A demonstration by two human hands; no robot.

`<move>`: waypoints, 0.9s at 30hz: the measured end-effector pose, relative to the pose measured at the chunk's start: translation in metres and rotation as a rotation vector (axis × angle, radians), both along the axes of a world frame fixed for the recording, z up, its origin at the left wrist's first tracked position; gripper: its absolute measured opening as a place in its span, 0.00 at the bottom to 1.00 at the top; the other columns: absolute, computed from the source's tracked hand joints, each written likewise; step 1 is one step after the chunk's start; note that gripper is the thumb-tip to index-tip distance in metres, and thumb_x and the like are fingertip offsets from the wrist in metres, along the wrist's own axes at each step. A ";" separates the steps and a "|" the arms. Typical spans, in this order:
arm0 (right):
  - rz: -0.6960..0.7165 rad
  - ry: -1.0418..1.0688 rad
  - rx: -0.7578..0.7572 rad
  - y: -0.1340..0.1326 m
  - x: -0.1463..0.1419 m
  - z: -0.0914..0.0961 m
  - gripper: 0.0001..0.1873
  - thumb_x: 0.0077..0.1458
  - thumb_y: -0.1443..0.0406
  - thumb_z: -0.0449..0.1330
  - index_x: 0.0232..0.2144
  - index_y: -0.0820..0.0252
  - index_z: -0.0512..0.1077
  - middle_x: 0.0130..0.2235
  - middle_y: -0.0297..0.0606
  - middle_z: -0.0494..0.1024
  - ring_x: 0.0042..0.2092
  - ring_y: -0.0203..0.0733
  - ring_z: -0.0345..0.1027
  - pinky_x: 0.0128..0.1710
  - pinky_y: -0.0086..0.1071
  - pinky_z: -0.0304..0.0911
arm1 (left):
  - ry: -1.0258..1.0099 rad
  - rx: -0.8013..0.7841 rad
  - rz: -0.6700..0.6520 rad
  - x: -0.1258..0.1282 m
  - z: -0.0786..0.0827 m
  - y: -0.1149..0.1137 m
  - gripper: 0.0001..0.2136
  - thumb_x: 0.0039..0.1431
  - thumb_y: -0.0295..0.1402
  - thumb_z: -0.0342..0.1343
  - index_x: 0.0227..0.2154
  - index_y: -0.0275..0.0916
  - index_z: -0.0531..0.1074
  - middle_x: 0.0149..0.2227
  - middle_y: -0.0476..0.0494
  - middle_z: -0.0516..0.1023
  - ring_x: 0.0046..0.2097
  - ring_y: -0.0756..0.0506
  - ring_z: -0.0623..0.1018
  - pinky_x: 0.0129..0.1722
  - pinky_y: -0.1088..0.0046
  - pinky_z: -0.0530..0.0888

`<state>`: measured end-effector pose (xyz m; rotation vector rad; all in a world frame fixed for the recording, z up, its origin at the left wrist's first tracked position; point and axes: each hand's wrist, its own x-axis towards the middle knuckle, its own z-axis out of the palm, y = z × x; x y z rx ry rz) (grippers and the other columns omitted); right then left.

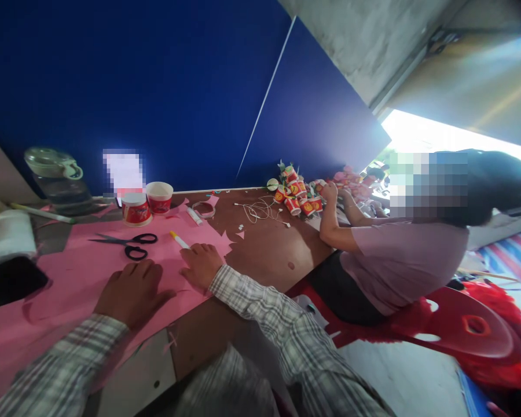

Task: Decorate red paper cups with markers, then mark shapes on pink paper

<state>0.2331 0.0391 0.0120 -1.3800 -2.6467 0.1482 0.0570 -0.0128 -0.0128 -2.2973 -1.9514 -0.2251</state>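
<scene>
Both my hands rest on a large pink paper sheet [65,272] spread over the brown table [269,249]. My left hand [132,292] lies palm down on the sheet with its fingers curled loosely, holding nothing. My right hand [202,265] is closed around a white marker with a yellow cap [179,240], its tip pointing away from me. Black-handled scissors [128,243] lie on the pink sheet just beyond my left hand.
Two red-and-white paper cups [146,204] and a glue stick [194,216] stand farther back, near a tape ring [203,209]. A clear jug [58,179] sits far left. To my right a seated person [395,249] handles decorated cups [297,197] beside a white cable [260,211].
</scene>
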 end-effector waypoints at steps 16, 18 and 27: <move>0.068 0.112 0.026 0.007 0.011 -0.019 0.28 0.52 0.54 0.58 0.53 0.58 0.61 0.50 0.47 0.64 0.50 0.50 0.57 0.51 0.42 0.57 | -0.129 0.015 -0.052 -0.022 -0.022 0.008 0.26 0.40 0.54 0.43 0.40 0.47 0.68 0.50 0.43 0.65 0.46 0.41 0.64 0.41 0.60 0.62; 0.070 0.128 0.036 0.008 0.011 -0.021 0.28 0.52 0.54 0.58 0.53 0.58 0.61 0.50 0.47 0.64 0.50 0.50 0.57 0.51 0.42 0.57 | -0.132 0.016 -0.055 -0.022 -0.022 0.008 0.26 0.40 0.54 0.44 0.40 0.47 0.68 0.50 0.43 0.65 0.46 0.41 0.64 0.41 0.60 0.62; 0.063 0.147 0.039 0.009 0.013 -0.025 0.29 0.52 0.53 0.58 0.53 0.58 0.61 0.50 0.47 0.65 0.50 0.51 0.58 0.50 0.43 0.57 | -0.149 0.004 -0.068 -0.023 -0.023 0.008 0.25 0.40 0.54 0.44 0.40 0.47 0.68 0.50 0.43 0.66 0.47 0.42 0.64 0.42 0.61 0.63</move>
